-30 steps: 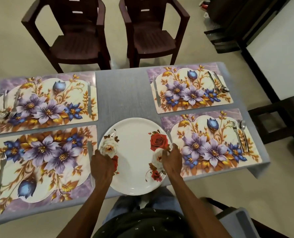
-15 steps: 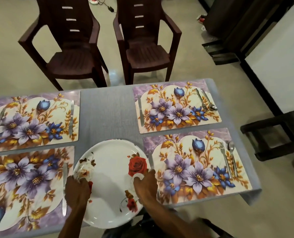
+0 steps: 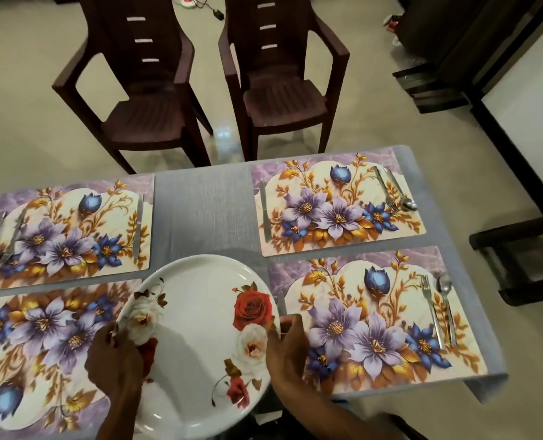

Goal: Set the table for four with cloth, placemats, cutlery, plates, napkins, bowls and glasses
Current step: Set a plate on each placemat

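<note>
The plate is pinched at opposite rims by the left hand and right hand, probably to keep it level. It is held low between the near mats, above the cloth, not yet placed.

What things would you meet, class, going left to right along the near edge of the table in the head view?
Near-left placemat → left hand → plate → right hand → near-right placemat → fork → spoon.

A table under grey cloth bears 4 floral placemats (cutlery on each).
</note>
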